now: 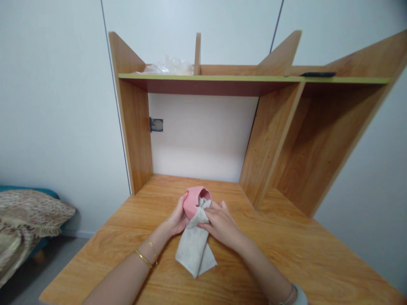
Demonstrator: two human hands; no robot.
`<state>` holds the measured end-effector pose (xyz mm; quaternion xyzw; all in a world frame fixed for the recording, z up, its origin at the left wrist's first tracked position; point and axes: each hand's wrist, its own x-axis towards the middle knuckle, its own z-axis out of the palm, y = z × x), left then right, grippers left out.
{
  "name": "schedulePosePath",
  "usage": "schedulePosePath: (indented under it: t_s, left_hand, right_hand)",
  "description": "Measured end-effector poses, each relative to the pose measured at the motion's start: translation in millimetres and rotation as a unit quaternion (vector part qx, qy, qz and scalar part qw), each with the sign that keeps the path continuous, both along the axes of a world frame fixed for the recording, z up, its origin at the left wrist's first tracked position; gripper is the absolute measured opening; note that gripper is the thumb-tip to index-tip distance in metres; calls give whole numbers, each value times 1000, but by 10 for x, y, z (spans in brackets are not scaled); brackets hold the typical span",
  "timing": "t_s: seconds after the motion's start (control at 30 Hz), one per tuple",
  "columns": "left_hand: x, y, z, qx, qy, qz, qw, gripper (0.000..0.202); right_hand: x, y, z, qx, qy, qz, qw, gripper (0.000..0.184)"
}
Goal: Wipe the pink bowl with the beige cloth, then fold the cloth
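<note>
A pink hollow pot-like container [192,202] is tilted above the desk, its opening turned toward the right. My left hand [178,217] is wrapped round its left side and underside. With my right hand [219,221] I grip a light grey cloth [193,245] at the container's mouth. One end of the cloth is tucked inside the opening, and the rest hangs down in folds toward the desktop. The fingertips of my right hand are partly hidden by the cloth.
The wooden desk [127,250] carries a shelf unit [203,78] at its back. A clear plastic bag [170,66] and a flat dark object [318,74] lie on the upper shelf. An uncovered wall socket box [157,125] shows behind. At left is a blanket-covered seat [28,212].
</note>
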<state>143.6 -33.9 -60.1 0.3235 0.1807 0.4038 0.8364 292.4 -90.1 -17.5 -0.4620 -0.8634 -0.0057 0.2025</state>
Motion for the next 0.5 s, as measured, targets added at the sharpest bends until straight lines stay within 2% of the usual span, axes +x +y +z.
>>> schedulePosePath:
  t_s: [0.13, 0.3, 0.37, 0.5]
  left_hand:
    - [-36, -14, 64, 16, -4, -63, 998, 65]
    - [-15, 1, 51, 71, -41, -104, 991, 79]
    - [7, -2, 17, 103, -40, -67, 992, 75]
    - [45, -41, -46, 134, -6, 41, 990, 84]
  right_hand:
    - [49, 14, -31, -9, 21, 2, 1000, 11]
    - [132, 115, -111, -31, 172, -62, 983, 18]
    - [163, 169, -155, -44, 255, -72, 963, 25]
    - [171, 222, -225, -107, 380, -22, 919, 39]
